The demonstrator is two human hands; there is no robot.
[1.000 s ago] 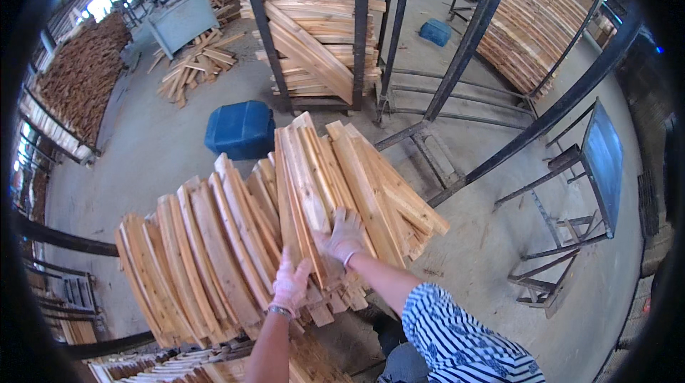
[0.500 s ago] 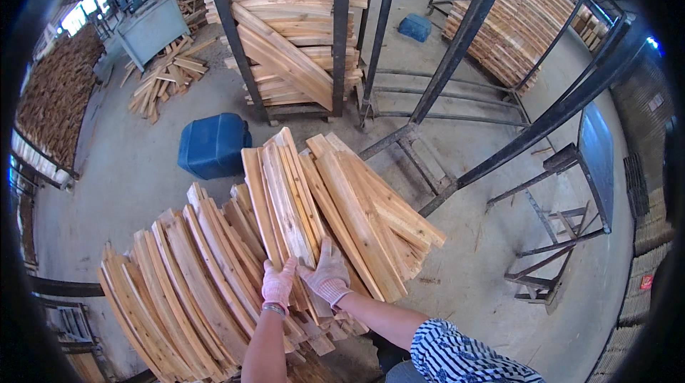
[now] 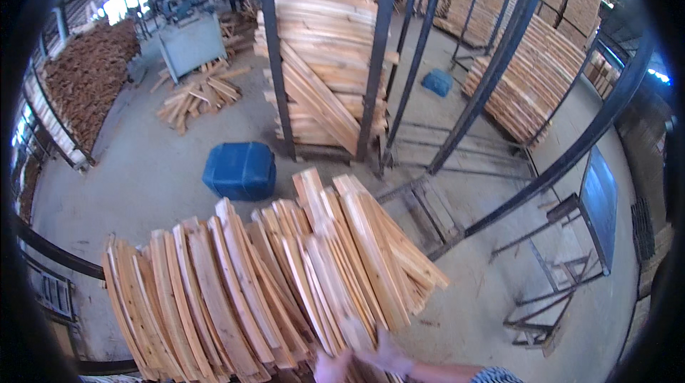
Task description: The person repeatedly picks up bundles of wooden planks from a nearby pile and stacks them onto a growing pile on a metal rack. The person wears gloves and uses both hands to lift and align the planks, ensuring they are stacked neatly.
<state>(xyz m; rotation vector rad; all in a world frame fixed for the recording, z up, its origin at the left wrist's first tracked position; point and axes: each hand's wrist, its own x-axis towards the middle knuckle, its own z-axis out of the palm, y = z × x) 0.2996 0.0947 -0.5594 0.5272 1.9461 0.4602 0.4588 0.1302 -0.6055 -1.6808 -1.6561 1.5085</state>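
Long, pale wooden boards [image 3: 214, 290] lie side by side in a wide, leaning row before me. At the lower edge, my gloved left hand [image 3: 333, 366] is closed at the near ends of a few boards in the middle of the row. My gloved right hand [image 3: 387, 356] is beside it, gripping the same boards [image 3: 335, 290] from the right. Motion blurs both hands, and the picture's edge partly cuts off the left one. More boards [image 3: 378, 254] fan out to the right of this bunch.
A blue plastic container [image 3: 239, 171] stands on the floor beyond the row. Behind it, a dark metal rack [image 3: 275, 54] holds stacked boards. Metal frame bars [image 3: 492, 69] rise at the right, near a metal stand [image 3: 599, 197]. Scrap wood [image 3: 196, 101] lies far left.
Both hands have moved down toward the lower edge, and the middle boards have slid nearer to me with them. The view has tilted up, showing more of the far background.
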